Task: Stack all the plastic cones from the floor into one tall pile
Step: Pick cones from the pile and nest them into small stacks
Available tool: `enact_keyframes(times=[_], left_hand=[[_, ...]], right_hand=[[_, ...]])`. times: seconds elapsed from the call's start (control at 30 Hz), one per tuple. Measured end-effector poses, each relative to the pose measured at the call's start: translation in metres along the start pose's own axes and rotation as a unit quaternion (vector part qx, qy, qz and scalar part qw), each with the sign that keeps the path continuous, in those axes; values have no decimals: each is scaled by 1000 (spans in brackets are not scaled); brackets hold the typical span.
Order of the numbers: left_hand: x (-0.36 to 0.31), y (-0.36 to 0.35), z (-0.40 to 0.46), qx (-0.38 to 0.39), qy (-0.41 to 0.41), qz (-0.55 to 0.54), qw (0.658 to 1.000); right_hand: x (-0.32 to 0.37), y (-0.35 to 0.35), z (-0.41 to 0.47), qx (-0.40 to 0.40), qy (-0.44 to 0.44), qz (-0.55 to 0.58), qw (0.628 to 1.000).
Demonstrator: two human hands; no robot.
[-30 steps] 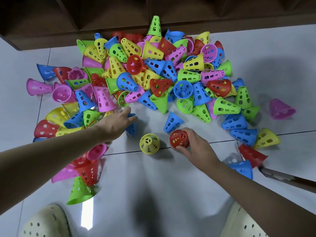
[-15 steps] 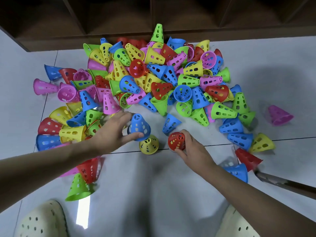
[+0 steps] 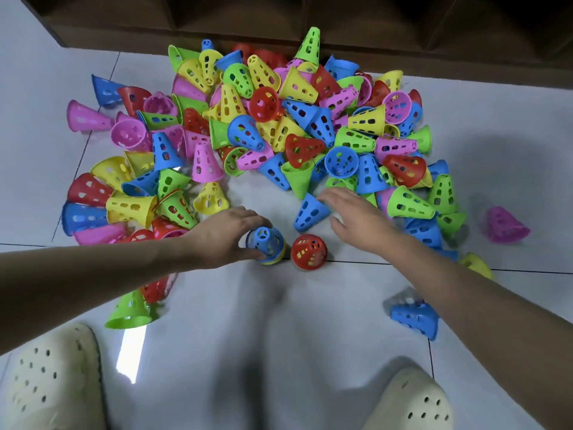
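Dozens of perforated plastic cones in pink, blue, yellow, green and red are scattered across the grey tiled floor, heaped against a dark wooden shelf unit. A blue cone is gripped by the left hand, fingers and thumb curled round its sides; it is seated upright over a yellow cone, of which only the rim is seen. A red cone is stood upright just beside this pair, untouched. The right hand is held with fingers spread and nothing grasped, its fingertips near a blue cone lying on its side. Two cream perforated clogs are seen at the bottom edge.
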State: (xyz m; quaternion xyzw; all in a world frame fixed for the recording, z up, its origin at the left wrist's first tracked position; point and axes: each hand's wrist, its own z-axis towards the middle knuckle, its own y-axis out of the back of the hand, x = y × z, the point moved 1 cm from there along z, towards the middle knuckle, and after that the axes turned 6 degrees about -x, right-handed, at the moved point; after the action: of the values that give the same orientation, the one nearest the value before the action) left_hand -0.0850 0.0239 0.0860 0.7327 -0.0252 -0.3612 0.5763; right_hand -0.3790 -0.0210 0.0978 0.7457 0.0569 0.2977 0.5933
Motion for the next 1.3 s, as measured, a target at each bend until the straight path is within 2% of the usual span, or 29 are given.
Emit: enact_keyframes(times=[0.1, 0.2, 0.37, 0.53, 0.6, 0.67, 0.7, 0.77, 0.83, 0.97, 1.13, 1.3], left_hand=[[0, -9, 0, 4, 22, 37, 999], [1, -13, -1, 7, 37, 31, 999], [-3, -13, -4, 10, 65, 9, 998], [-4, -12, -3, 22, 77, -1, 997], [-5, -11, -3, 24, 78, -2, 997], [-5, -11, -3, 22, 77, 6, 997], [-5, -12, -4, 20, 76, 14, 997], [-5, -14, -5, 14, 79, 24, 996], [-5, -17, -7, 9, 88, 14, 996], [-2, -18, -7, 6, 95, -4, 995], [-1, -17, -6, 6, 99, -1, 995], [-2, -16, -6, 11, 105, 9, 994]], right_hand=[[0, -9, 25, 48, 53, -61, 996], [-2, -25, 33, 112, 28, -123, 986], [-14, -45, 19, 59, -54, -159, 984], [-18, -49, 1, 14, -32, -196, 980], [-17, -45, -5, -29, -64, -159, 985], [-15, -38, -12, -118, -129, -44, 984], [-11, -32, -17, -158, -173, 46, 971], [3, -21, -26, -204, -237, 238, 920], [25, -13, -36, -229, -221, 341, 885], [57, -15, -57, -213, -148, 339, 904], [60, -40, -67, -161, -139, 327, 921], [57, -52, -68, -149, -137, 279, 939]])
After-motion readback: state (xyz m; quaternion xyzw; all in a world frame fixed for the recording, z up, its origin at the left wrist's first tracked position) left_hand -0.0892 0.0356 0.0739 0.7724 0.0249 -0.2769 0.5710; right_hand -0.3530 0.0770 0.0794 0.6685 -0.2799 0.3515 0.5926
